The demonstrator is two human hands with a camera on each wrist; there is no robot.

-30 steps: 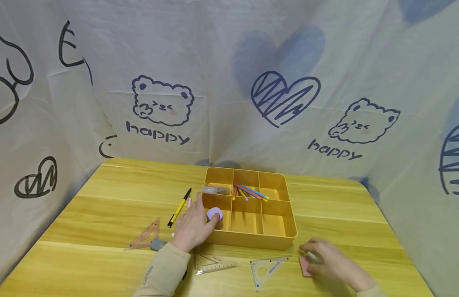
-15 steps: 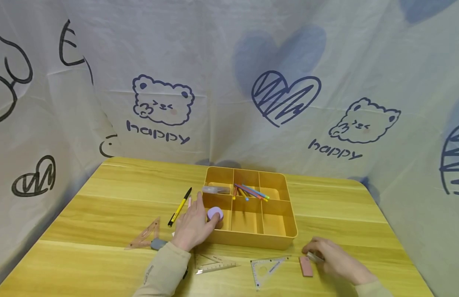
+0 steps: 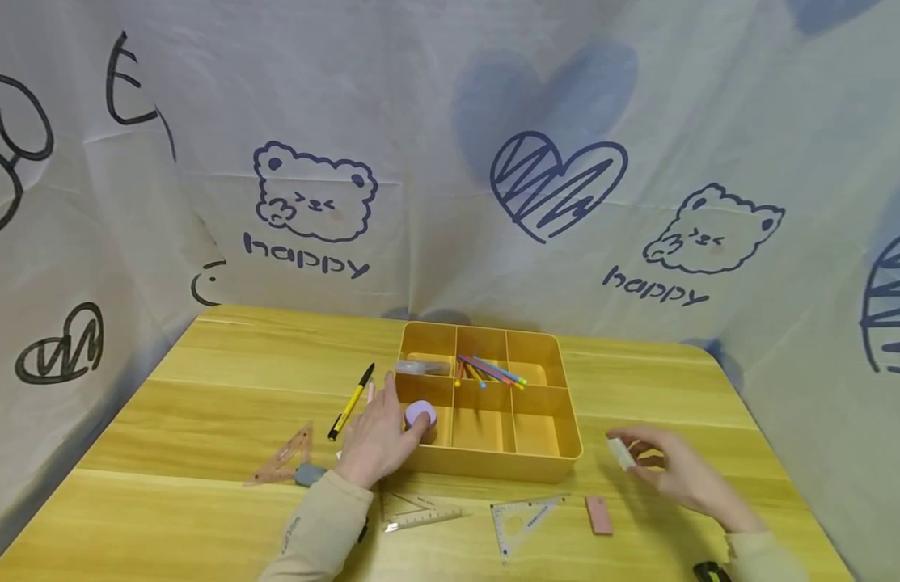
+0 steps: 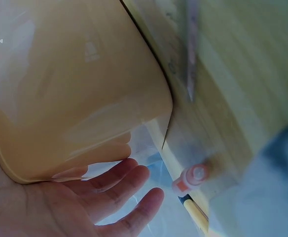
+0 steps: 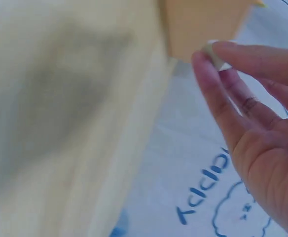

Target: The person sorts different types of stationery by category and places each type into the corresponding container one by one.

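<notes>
My right hand [image 3: 678, 473] pinches a small white eraser [image 3: 620, 453] between thumb and fingers, above the table right of the yellow divided box [image 3: 486, 462]. In the right wrist view the eraser [image 5: 214, 55] shows only partly at the fingertips. My left hand [image 3: 377, 440] holds the box at its front left corner. Its thumb reaches over the rim beside a round purple item [image 3: 420, 415], while the other fingers [image 4: 134, 212] lie along the outer wall. A pink eraser [image 3: 598, 516] lies on the table below the right hand.
Colored pens [image 3: 489, 372] and a clear item [image 3: 423, 368] lie across back compartments. Around the box are a yellow-black pen [image 3: 351, 402], an orange set square [image 3: 284, 457], a grey object [image 3: 310, 474], and clear set squares [image 3: 420, 514]. Printed cloth [image 3: 435, 226] surrounds the table.
My right hand has lifted the white eraser from beside the pink one and moved it up and slightly right. The left hand stays at the box corner.
</notes>
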